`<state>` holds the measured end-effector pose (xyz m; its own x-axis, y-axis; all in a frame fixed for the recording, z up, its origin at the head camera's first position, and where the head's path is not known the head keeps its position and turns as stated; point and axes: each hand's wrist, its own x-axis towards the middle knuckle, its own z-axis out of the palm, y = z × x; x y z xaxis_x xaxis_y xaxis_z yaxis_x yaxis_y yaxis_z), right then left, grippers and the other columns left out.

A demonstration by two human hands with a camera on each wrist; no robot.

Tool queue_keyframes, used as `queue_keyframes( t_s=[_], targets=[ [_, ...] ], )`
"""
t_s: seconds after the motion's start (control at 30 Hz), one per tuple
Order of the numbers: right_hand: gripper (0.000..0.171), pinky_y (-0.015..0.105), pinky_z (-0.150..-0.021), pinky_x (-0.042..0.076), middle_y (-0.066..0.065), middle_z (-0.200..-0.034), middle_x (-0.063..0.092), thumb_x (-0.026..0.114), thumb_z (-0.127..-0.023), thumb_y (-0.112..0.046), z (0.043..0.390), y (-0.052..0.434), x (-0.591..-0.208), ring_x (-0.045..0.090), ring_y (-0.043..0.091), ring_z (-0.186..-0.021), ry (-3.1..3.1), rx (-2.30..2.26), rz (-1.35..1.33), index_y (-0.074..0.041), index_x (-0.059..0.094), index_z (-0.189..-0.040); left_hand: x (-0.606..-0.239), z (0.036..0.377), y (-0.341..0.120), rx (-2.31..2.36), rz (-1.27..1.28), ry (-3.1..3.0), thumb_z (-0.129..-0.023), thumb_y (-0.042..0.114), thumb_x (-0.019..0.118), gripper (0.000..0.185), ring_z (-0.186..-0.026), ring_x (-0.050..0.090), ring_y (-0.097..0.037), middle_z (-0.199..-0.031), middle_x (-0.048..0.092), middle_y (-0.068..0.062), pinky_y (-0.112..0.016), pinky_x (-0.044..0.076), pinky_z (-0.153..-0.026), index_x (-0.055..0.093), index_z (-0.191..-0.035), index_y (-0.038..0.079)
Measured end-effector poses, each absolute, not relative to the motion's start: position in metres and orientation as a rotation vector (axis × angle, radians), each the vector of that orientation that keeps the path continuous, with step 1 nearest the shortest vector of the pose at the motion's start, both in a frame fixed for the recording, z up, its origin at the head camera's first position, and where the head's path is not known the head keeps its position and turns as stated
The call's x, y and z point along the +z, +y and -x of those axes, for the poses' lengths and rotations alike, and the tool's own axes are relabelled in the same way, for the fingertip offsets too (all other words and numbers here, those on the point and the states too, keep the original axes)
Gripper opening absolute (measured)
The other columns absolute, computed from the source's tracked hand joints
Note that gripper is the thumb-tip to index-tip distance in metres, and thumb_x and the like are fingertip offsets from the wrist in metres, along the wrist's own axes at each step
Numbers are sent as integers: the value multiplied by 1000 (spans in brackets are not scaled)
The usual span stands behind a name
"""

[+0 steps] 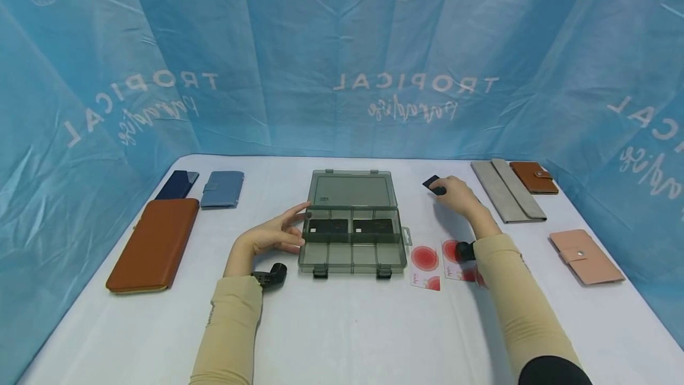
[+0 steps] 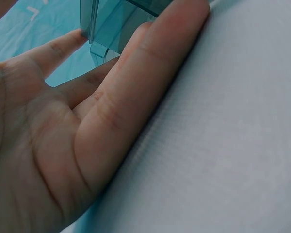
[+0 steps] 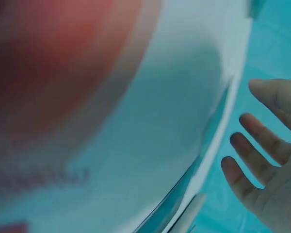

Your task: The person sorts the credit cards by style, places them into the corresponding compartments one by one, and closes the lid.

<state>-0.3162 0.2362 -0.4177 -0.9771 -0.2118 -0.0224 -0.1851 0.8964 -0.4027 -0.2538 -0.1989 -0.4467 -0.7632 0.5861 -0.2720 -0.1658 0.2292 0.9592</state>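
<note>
A translucent grey-green compartment box (image 1: 352, 257) stands with its lid (image 1: 352, 189) tipped back. Two black cards, a left one (image 1: 328, 227) and a right one (image 1: 374, 227), lie in its upper compartments. My left hand (image 1: 272, 233) rests against the box's left side, fingers extended; the left wrist view shows this hand (image 2: 97, 111) beside the box wall (image 2: 116, 29). Beyond the box to the right, my right hand (image 1: 458, 196) pinches a small black card (image 1: 434, 185) over the table. In the right wrist view the fingers of that hand (image 3: 271, 160) show, but no black card.
Red-and-white cards (image 1: 425, 259) lie right of the box, partly under my right wrist. To the left are a brown notebook (image 1: 155, 245), a blue wallet (image 1: 222, 189) and a navy case (image 1: 175, 185). At right sit a grey folder (image 1: 507, 192), brown wallet (image 1: 534, 177) and pink wallet (image 1: 585, 256).
</note>
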Motion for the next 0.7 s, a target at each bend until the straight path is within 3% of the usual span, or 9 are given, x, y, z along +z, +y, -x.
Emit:
queue_keyframes(
  t_s=[0.13,0.37,0.7],
  targets=[
    [40,63,-96,30,31,-132,40,55,-87,-10,329,240,-420,36,50,-120,2977,-511,213,-3,54,-127,-447,254,-200,1588,-391,1901,-82,4,67,93,-89,56,-19,-154,3,-13,-42,50,-86,9,-150,29],
    [58,64,-95,27,33,-133,40,52,-88,-18,339,235,-422,37,52,-117,2938,-451,38,-1,34,-140,-446,253,-199,1586,-387,1896,-82,4,67,93,-88,56,-19,-154,2,-13,-42,50,-86,9,-150,29],
    [81,62,-100,27,33,-137,32,68,-79,-22,340,222,-416,29,50,-124,2759,-568,-169,4,25,-142,-446,253,-199,1603,-369,1883,-81,3,67,93,-88,55,-18,-154,2,-13,-42,51,-85,9,-150,28]
  ],
)
